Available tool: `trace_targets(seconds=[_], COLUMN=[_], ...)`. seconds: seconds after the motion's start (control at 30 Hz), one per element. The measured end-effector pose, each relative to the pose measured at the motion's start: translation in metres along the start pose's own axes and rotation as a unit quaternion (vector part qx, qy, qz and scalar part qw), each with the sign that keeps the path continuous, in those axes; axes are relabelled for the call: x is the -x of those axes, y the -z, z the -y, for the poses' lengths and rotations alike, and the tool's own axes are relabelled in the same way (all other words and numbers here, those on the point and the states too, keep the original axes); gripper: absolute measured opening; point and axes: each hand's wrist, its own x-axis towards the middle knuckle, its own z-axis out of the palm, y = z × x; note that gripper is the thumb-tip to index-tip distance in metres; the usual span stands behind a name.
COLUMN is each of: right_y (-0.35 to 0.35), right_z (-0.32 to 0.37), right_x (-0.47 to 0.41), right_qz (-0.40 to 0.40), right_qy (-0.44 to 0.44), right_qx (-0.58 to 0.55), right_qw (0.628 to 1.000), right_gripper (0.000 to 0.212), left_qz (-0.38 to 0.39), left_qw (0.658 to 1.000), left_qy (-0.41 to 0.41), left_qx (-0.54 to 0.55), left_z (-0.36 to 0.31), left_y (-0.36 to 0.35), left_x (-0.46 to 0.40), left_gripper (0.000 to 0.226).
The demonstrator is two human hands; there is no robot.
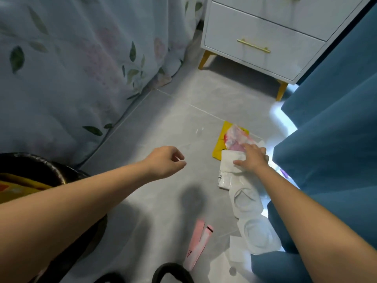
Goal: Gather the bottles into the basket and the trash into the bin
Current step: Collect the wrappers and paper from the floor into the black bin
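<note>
Trash lies on the grey floor by the blue curtain: a yellow packet (219, 144), a crumpled pink and clear wrapper (236, 135), a white plastic bag (226, 170), clear plastic tray packaging (247, 199) and a pink strip wrapper (196, 245). My right hand (253, 158) rests with straight fingers on the white bag and the pink wrapper. My left hand (166, 161) hovers over bare floor to the left, fingers loosely curled, holding nothing. The black-lined bin (49, 170) sits at the lower left with yellow trash inside. No bottle or basket shows clearly.
A floral bedsheet (71, 68) hangs along the left. A white nightstand (263, 37) with gold legs stands at the back. The blue curtain (330, 129) fills the right side. A dark curved handle (171, 270) shows at the bottom edge.
</note>
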Motion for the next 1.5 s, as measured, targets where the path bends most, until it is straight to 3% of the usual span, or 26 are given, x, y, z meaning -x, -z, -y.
trace_targets(seconds=[0.17, 0.37, 0.47, 0.57, 0.63, 0.77, 0.93, 1.0, 1.17, 1.37, 1.5], right_y=[-0.011, -0.033, -0.034, -0.023, -0.008, 0.017, 0.042, 0.047, 0.059, 0.06, 0.048], right_z=[-0.003, -0.004, 0.0, 0.009, 0.022, 0.056, 0.112, 0.141, 0.193, 0.228, 0.239], right_x=[-0.017, -0.014, -0.01, -0.004, 0.005, 0.023, 0.065, 0.09, 0.139, 0.182, 0.206], right_qz=[0.052, 0.045, 0.014, -0.04, -0.063, -0.085, 0.009, 0.045, 0.163, 0.27, 0.291], right_qy=[0.044, 0.066, 0.062, 0.098, 0.092, 0.096, 0.135, 0.155, 0.147, 0.141, 0.111], right_qx=[0.071, 0.107, 0.05, -0.123, -0.27, -0.4, -0.523, -0.555, -0.689, -0.705, -0.734], right_qw=[0.995, 0.991, 0.997, 0.987, 0.956, 0.908, 0.842, 0.816, 0.69, 0.64, 0.604], right_gripper=[0.061, 0.064, 0.061, 0.05, 0.036, 0.031, 0.025, 0.009, 0.03, 0.025, 0.011], left_qz=[-0.008, 0.006, -0.015, -0.03, -0.031, -0.028, -0.025, 0.005, -0.007, -0.026, -0.092], left_qw=[0.991, 0.968, 0.968, 0.963, 0.963, 0.959, 0.945, 0.928, 0.911, 0.912, 0.916], left_qy=[0.054, 0.098, 0.093, 0.09, 0.083, 0.064, 0.044, 0.033, 0.01, 0.027, 0.072], left_qx=[0.118, 0.23, 0.232, 0.253, 0.255, 0.276, 0.324, 0.371, 0.413, 0.409, 0.385], left_z=[0.013, 0.029, 0.028, 0.025, 0.02, 0.008, -0.01, -0.015, -0.006, 0.032, 0.08], left_y=[-0.03, -0.036, -0.028, -0.023, -0.02, -0.012, 0.016, 0.032, 0.072, 0.105, 0.115], left_x=[-0.029, -0.034, -0.037, -0.039, -0.039, -0.036, -0.019, -0.007, 0.038, 0.093, 0.129], left_gripper=[0.025, 0.017, 0.018, 0.022, 0.027, 0.045, 0.067, 0.055, 0.034, 0.02, 0.031])
